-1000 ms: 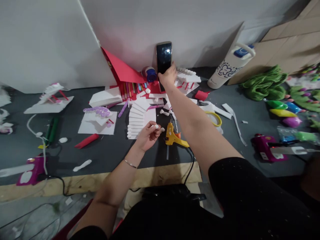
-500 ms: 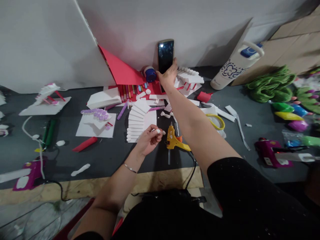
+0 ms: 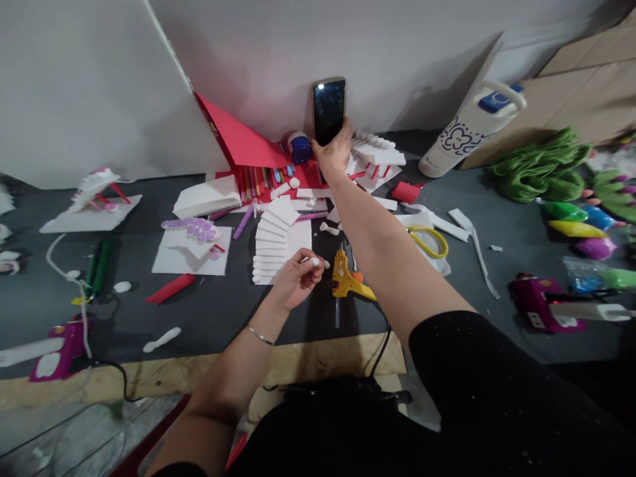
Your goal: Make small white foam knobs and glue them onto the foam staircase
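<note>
My right hand [image 3: 335,154] reaches to the back of the table and grips the lower part of a smartphone [image 3: 328,106]. The thumb is on the phone's left side and the fingers on its right; its dark screen faces me as it stands against the wall. Closer in, my left hand [image 3: 301,277] pinches a small whitish lump [image 3: 326,264] at its fingertips. Beside that hand, a fan of white strips with rounded ends [image 3: 272,242] spreads over a white sheet. Just right of it lies a yellow hot glue gun [image 3: 342,275] with a clear glue stick in its rear.
White model stairs [image 3: 380,156] stand behind my right forearm. Left are a model with purple clay [image 3: 193,232] and a red clay roll [image 3: 170,289]. A white bottle [image 3: 467,129], green yarn [image 3: 541,165], yellow ring-shaped handles [image 3: 430,242] and a purple power socket [image 3: 539,303] sit right.
Both hands keep their hold and place. Only a very slight shift of the whole view shows.
</note>
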Available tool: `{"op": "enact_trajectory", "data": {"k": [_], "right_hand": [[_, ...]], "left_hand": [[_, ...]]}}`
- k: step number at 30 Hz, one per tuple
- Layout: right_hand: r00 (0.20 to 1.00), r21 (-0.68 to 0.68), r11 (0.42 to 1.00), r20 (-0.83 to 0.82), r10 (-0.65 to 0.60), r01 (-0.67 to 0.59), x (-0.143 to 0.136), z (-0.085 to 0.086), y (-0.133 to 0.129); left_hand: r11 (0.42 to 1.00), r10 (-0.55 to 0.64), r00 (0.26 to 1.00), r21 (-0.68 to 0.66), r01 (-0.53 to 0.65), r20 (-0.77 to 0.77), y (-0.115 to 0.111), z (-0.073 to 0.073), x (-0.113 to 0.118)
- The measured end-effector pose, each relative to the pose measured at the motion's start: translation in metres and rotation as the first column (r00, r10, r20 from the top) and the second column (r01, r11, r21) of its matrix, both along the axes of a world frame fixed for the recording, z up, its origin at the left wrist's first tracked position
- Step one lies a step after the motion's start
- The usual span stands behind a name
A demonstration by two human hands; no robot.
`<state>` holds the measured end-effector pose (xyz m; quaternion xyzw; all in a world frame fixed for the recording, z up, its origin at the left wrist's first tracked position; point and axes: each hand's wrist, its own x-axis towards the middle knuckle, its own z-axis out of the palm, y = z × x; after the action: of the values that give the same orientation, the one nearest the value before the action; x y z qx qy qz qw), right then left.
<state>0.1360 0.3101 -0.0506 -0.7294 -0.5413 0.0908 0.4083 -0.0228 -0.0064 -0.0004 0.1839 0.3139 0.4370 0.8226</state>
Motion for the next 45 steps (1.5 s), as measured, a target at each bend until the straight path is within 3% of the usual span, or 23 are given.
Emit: {"op": "enact_trajectory", "data": {"k": [14,25,34,38,45], "right_hand": [[0.992,-0.074,0.995,-0.102,-0.071,0.064,-0.002,0.008,-0.008],[0.992,0.004,0.997,-0.101,-0.074,0.075,0.008,0.002,-0.004],[0.984,-0.009,0.992,-0.129,-0.123,0.123,0.012,0.02,-0.022],[0.987,-0.028,0.994,-0.114,-0.11,0.108,0.015,0.023,-0.021],[0.994,-0.002,0.999,-0.104,-0.039,0.039,0.024,0.012,-0.007]], "left_hand": [[1.0,0.007,1.0,0.001,-0.007,-0.011,0.001,-0.001,0.0],[1.0,0.005,1.0,0.006,-0.005,-0.025,0.002,0.001,0.0],[1.0,0.014,1.0,0.005,-0.014,-0.011,0.003,0.001,0.0],[1.0,0.012,1.0,-0.002,-0.012,-0.011,0.003,0.0,-0.001],[1.0,0.017,1.0,-0.009,-0.017,-0.01,0.004,0.002,-0.002]]}}
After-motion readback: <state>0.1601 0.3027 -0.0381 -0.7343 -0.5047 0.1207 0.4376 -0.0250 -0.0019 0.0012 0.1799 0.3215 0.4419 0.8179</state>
